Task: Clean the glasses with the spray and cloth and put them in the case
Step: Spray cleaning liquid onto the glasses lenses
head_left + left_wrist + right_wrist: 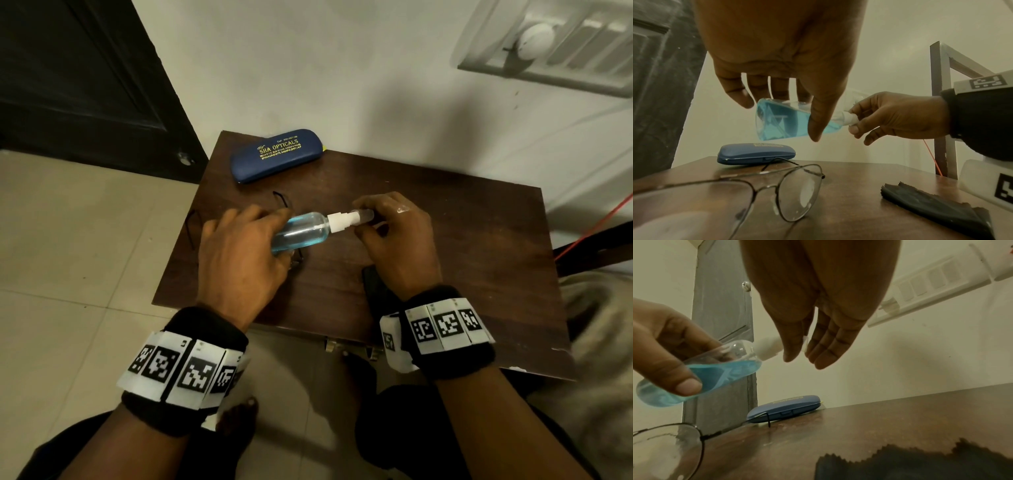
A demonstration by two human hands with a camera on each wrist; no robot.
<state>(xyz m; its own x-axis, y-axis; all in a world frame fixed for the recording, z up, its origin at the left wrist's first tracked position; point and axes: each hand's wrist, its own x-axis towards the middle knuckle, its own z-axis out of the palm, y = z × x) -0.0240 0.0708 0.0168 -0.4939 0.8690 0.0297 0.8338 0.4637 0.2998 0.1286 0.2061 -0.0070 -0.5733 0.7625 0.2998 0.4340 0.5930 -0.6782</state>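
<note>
My left hand [270, 226] grips a clear spray bottle [301, 233] of blue liquid, held tilted above the table with its white nozzle [337, 222] pointing right. My right hand [368, 222] pinches the clear cap [363, 216] over the nozzle. Thin wire-framed glasses [797, 191] lie open on the dark wooden table [445, 240] below my left hand, mostly hidden by it in the head view. The blue case [275, 154] lies shut at the table's far left corner. A black cloth [931, 204] lies near the front edge, under my right wrist.
The table stands against a white wall, with a dark door [68, 85] at the left and tiled floor [68, 240] beside it. A switch panel [555, 44] is on the wall at the upper right. A chair frame [941, 105] stands to the right.
</note>
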